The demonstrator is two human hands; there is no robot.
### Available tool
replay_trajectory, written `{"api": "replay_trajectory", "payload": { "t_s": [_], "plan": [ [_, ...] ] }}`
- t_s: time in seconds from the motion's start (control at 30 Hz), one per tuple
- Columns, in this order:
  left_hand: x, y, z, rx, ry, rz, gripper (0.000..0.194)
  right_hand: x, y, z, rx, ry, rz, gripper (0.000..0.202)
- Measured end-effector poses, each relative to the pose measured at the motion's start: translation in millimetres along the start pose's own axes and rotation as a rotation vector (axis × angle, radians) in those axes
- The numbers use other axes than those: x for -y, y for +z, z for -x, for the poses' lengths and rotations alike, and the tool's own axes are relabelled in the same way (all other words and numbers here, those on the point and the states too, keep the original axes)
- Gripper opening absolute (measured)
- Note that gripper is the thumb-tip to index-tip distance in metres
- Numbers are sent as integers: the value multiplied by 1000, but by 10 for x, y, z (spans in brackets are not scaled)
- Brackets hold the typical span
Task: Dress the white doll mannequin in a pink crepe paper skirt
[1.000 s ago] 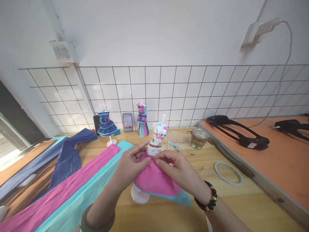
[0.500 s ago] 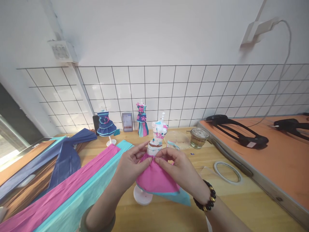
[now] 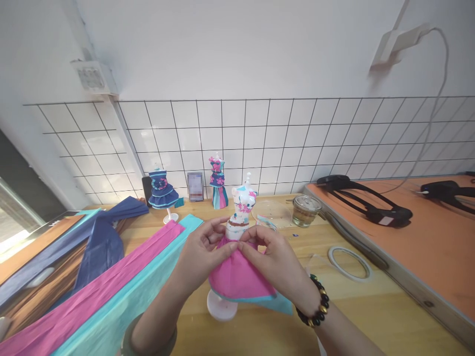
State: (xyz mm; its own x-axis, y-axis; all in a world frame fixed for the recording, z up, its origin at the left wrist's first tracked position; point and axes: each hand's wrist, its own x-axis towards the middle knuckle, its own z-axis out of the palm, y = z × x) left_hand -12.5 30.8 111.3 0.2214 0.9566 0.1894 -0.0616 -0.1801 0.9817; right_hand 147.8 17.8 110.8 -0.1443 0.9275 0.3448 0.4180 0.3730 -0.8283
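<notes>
A small white dress form with pink and blue patches on its bodice stands in front of me on a round white base. Around its lower part hangs a pink skirt with a turquoise edge, which flares out to the right. My left hand pinches the skirt's gathered top edge from the left, thumb in front. From the right, my right hand grips the same edge, its thumb close to the other thumb. The fingers behind the fabric are partly hidden.
Pink and turquoise fabric strips lie on the left. Two dressed mini forms and a phone stand by the tiled wall. On the right are a lidded glass jar, a tape roll and an orange board.
Both hands keep their hold on the skirt's top edge. The form's base has shifted slightly down and right, and its top slightly left, so its tilt differs a little.
</notes>
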Motion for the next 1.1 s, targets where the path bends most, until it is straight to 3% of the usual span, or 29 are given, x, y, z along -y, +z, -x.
{"api": "replay_trajectory", "payload": {
  "t_s": [0.13,0.37,0.6,0.8,0.9,1.1],
  "plan": [
    [26,18,-15,-81,-28,-20,44,-7,17,11,14,-9,40,9],
    [29,29,-28,-118,-53,-16,41,41,25,62,25,-65,170,11],
    [61,-22,-52,-183,-56,0,43,117,-17,131,-26,-100,432,28],
    [19,-133,-80,-290,-83,61,53,227,35,211,16,-549,550,37],
    [-23,-161,-77,-308,-94,102,53,213,146,225,-6,-736,660,19],
    [-24,-187,-56,-297,-90,93,50,118,341,244,-56,-938,662,24]
  ]
}}
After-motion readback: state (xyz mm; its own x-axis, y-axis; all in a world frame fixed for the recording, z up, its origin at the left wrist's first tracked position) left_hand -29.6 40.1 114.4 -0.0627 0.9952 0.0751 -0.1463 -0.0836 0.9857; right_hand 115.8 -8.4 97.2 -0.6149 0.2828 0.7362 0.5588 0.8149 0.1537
